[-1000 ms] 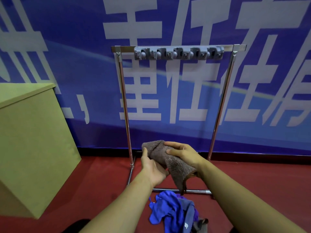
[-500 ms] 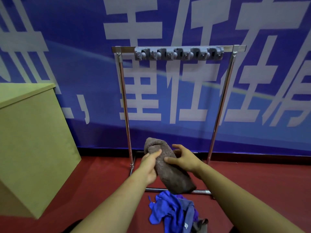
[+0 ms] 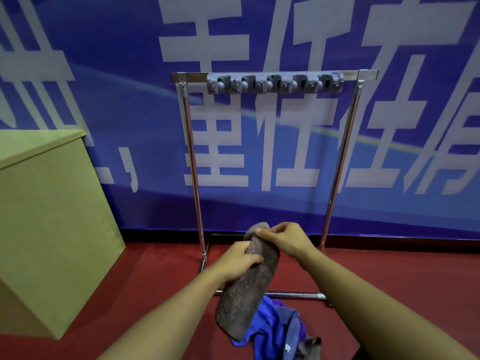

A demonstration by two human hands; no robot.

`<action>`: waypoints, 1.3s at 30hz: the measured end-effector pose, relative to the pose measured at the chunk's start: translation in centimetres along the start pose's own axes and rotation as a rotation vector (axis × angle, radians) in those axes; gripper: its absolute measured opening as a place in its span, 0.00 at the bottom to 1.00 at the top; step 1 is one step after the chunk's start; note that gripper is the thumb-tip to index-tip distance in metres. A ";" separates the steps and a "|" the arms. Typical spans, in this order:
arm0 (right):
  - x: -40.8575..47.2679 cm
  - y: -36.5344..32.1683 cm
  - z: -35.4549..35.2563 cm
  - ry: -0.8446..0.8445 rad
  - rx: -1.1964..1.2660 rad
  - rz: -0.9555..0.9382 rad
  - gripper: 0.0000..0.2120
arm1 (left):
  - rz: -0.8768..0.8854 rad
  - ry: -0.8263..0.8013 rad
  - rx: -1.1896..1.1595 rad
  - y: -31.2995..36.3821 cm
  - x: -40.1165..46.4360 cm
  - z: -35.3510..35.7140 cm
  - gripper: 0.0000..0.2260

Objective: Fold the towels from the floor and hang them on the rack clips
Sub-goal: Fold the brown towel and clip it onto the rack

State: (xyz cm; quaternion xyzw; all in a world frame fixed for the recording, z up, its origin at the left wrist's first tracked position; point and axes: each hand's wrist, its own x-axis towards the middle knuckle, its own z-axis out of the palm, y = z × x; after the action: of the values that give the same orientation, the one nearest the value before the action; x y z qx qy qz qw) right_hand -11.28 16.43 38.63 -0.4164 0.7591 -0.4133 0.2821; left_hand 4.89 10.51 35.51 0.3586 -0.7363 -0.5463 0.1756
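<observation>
A brown-grey towel (image 3: 249,292) hangs folded lengthwise in front of me. My right hand (image 3: 283,239) pinches its top end. My left hand (image 3: 237,261) grips it a little lower from the left side. Ahead stands a chrome rack (image 3: 193,162) with a grey strip of clips (image 3: 274,83) on its top bar; nothing hangs from them. On the red floor below my hands lies a heap of towels (image 3: 275,331), blue on top with grey and brown ones beside it.
A tan box-like cabinet (image 3: 46,222) stands at the left, close to the rack's left post. A blue banner (image 3: 104,74) with white characters covers the wall behind. The rack's base bar (image 3: 298,294) runs across the floor just beyond the heap.
The towel, bunched between both hands a second ago, now hangs long and straight. My right hand has risen to its top end and my left hand has slid to grip its side.
</observation>
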 end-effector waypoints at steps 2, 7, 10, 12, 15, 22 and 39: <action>0.0 0.0 0.0 0.007 0.047 0.017 0.19 | 0.023 -0.027 0.098 -0.3 -0.1 0.0 0.04; 0.2 0.2 0.1 -0.008 0.274 0.085 0.11 | 0.042 -0.037 0.082 -0.5 -0.4 0.0 0.05; 0.5 0.3 -0.1 -0.005 0.548 0.160 0.09 | -0.009 -0.033 -0.150 -0.5 -0.5 0.1 0.05; 0.5 0.0 -0.3 -0.008 0.680 0.189 0.08 | -0.053 -0.031 -0.311 -0.7 -0.6 0.2 0.06; 0.8 -0.1 -0.1 0.001 0.808 0.192 0.13 | -0.090 -0.031 -0.494 -0.9 -0.5 0.4 0.06; 0.9 -0.7 -0.4 0.075 0.893 0.148 0.21 | -0.113 -0.151 -0.573 -1.1 -1.0 0.7 0.08; 0.7 1.6 0.4 -0.215 0.465 0.233 0.48 | -0.057 -0.044 -0.829 -0.6 0.2 0.0 0.18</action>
State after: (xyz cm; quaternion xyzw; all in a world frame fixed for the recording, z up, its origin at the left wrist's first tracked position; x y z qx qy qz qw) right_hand -11.95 16.12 37.02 -0.2920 0.6523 -0.4947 0.4945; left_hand 4.97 10.27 34.93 0.2660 -0.4472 -0.8087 0.2743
